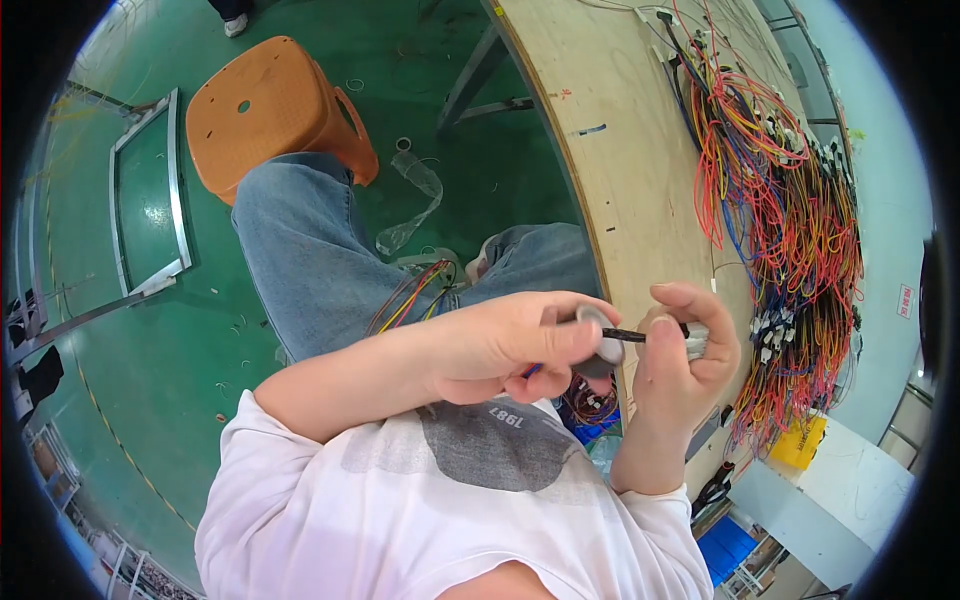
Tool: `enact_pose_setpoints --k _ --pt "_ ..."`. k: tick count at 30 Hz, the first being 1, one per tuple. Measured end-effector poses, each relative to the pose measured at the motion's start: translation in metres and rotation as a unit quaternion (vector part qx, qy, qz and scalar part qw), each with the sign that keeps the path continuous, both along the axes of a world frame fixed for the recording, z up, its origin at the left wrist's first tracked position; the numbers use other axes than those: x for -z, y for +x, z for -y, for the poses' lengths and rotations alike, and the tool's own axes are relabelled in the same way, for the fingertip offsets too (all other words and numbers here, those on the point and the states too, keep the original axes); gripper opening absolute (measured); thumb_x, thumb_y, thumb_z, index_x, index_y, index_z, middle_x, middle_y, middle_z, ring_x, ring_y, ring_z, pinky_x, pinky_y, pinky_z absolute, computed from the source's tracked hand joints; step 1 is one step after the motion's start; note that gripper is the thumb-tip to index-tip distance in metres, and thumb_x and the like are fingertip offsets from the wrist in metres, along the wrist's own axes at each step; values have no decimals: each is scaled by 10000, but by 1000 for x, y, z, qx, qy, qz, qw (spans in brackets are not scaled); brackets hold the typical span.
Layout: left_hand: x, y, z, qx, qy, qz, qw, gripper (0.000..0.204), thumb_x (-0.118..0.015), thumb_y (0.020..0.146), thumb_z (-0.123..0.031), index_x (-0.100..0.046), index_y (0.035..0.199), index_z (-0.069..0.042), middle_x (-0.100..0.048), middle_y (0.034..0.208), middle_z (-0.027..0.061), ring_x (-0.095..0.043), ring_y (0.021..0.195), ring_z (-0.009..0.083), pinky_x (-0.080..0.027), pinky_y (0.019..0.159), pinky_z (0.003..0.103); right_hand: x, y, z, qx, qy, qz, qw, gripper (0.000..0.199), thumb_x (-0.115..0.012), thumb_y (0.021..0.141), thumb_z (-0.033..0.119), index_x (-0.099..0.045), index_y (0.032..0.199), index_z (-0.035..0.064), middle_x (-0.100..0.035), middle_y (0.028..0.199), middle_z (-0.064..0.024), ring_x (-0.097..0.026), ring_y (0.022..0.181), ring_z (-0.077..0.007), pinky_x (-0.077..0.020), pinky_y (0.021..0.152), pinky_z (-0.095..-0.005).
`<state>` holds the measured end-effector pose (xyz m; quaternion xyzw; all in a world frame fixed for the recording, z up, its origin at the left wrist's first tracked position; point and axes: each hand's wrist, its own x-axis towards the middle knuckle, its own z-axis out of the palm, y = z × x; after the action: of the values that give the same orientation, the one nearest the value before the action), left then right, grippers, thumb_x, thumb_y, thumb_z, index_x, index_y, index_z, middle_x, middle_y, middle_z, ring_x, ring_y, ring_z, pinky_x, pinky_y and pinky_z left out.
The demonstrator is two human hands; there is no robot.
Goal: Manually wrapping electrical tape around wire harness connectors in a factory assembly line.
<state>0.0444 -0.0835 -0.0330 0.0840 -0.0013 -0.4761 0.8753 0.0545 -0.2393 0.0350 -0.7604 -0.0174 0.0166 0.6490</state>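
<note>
My left hand (540, 345) is closed round a blurred grey-white roll, apparently tape (606, 349). Between the two hands runs a short black-wrapped stretch of wire harness (628, 335). My right hand (682, 360) pinches the harness at its end, where a whitish connector (694, 342) shows between thumb and fingers. Red, yellow and dark wires (412, 300) come out beyond my left forearm, over my lap; whether they belong to the same harness is hidden by the arm.
A wooden workbench (575, 130) stands along my right, with a large heap of coloured wire harnesses (790, 230) on its far side. An orange stool (255, 110) is beside my knee. Clear plastic film (425, 195) lies on the green floor. Blue bins (727, 548) sit low at the right.
</note>
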Motion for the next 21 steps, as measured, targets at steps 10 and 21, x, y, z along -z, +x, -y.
enact_pose_setpoints --k 10,21 --pt "-6 1 -13 -172 196 22 965 330 -550 801 -325 -515 937 -26 -500 814 27 -310 480 56 -227 421 187 -17 10 6 66 4 -120 991 213 -556 668 -68 -585 878 -48 -546 720 -28 -445 529 -30 -327 475 -148" --pt "6 -5 -2 -232 288 175 913 82 -619 779 -75 -551 789 -30 -472 647 -47 -400 588 6 -350 520 170 13 14 5 -140 326 -162 921 398 -627 726 8 -471 1089 -39 -488 654 -1 -431 512 -56 -327 447 -179"
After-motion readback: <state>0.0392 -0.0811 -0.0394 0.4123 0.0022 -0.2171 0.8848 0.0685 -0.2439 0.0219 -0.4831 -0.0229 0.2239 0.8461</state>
